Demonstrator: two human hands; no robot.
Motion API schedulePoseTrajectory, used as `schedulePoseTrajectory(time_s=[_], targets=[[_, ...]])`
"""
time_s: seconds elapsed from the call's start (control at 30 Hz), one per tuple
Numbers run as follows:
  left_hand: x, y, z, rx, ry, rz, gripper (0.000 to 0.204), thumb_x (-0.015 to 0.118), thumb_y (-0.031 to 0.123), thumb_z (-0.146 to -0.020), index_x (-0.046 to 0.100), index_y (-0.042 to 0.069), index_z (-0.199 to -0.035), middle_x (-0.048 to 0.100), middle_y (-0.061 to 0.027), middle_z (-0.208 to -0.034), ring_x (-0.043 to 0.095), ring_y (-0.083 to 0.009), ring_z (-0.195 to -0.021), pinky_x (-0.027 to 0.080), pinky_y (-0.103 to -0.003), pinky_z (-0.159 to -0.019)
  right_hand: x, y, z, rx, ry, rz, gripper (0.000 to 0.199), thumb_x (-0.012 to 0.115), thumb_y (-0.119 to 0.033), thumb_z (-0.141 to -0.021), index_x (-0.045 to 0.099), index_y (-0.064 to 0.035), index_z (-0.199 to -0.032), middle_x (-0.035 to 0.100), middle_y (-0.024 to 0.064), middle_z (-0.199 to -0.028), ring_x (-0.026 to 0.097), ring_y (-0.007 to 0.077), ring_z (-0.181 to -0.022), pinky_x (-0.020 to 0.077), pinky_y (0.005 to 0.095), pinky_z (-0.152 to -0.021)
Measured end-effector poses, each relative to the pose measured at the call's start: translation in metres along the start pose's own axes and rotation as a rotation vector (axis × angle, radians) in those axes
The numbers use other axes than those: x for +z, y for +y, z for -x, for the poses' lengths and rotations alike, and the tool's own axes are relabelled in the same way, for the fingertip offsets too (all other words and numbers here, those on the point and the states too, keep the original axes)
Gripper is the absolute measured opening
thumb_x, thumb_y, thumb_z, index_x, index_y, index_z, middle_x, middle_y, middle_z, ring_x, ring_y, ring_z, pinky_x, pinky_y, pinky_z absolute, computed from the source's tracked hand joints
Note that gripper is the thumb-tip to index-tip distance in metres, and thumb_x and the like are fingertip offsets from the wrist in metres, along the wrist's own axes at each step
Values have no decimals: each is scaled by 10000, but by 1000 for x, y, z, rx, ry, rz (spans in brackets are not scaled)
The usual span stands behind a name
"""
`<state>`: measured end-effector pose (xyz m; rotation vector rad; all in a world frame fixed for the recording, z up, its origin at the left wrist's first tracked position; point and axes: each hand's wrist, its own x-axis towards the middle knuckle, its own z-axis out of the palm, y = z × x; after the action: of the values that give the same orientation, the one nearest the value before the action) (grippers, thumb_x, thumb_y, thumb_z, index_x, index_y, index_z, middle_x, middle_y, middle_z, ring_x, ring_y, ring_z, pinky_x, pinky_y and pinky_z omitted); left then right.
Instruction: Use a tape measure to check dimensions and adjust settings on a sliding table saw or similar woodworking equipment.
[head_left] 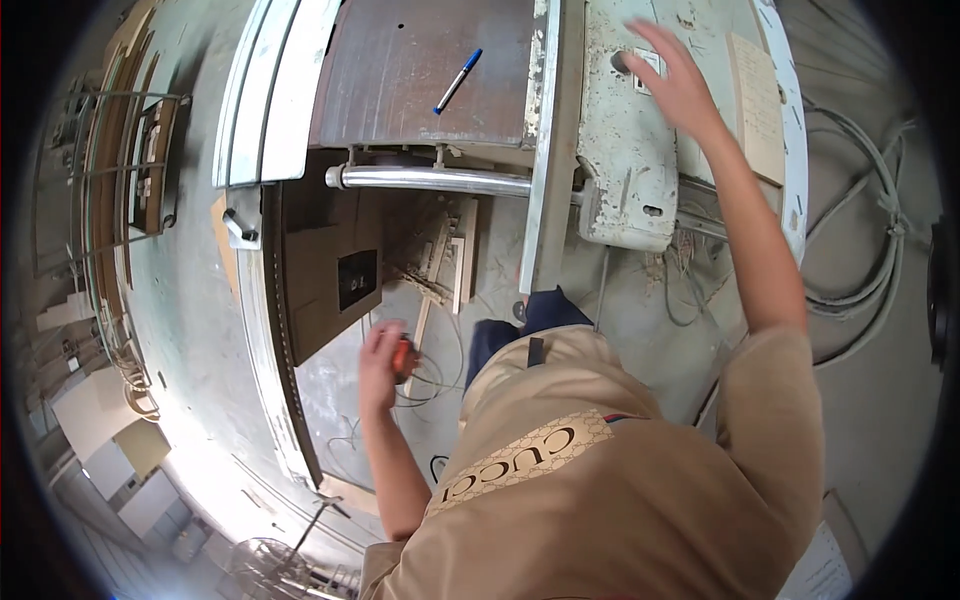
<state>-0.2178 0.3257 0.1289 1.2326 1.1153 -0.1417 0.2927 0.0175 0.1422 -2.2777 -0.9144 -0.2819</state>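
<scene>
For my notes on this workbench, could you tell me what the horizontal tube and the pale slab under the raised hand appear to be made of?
The tube looks like polished metal: bright, mirror-like glints. The pale slab under the right hand seems painted metal, matte, with chipped, worn patches, though the base material is uncertain.

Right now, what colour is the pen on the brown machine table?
The pen is blue with a white part, in the head view.
</scene>
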Motion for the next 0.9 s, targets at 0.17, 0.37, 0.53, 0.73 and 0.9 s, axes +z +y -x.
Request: schedulePoseTrajectory(time_s=[0.17,0.37,0.53,0.73,0.9], targets=[[88,-66,38,5,-413,-123,211,651,236,-1024,663,68,-1151,639,-27,-873,581,-95,-711,476,-255,-619,-46,-14,177,442,-72,-314,397,659,-221,-1010,628,-51,-1367,624,119,-1389,581,243,-1293,441,376,-1104],[157,-106,76,117,-665,-17,250,601,221,-1059,636,63,-1249,604,4,-851,561,-75,-765,455,-240,-670,-67,-54,306,642,-104,-479,364,669,-178,-1007,649,0,-1324,692,111,-1283,658,215,-1181,502,341,-1024],[186,-119,83,-12,-608,74,399,522,419,-1087,628,61,-1228,642,-36,-798,595,-115,-630,490,-280,-575,-99,-72,302,598,-178,-505,344,664,-187,-1009,669,4,-1295,712,97,-1239,663,190,-1149,503,328,-1008],[199,-115,61,119,-451,-232,625,465,607,-1061,629,30,-1238,610,-43,-723,589,-128,-603,459,-292,-573,-132,-65,248,498,-274,-542,309,629,-188,-1035,676,18,-1260,719,64,-1185,649,135,-1108,494,294,-997],[214,-86,46,3,-515,-33,674,507,639,-1029,641,12,-1237,636,-68,-785,632,-158,-719,507,-318,-683,-128,-36,175,455,-358,-549,303,610,-202,-1051,685,7,-1256,721,52,-1177,637,122,-1079,486,285,-988]])
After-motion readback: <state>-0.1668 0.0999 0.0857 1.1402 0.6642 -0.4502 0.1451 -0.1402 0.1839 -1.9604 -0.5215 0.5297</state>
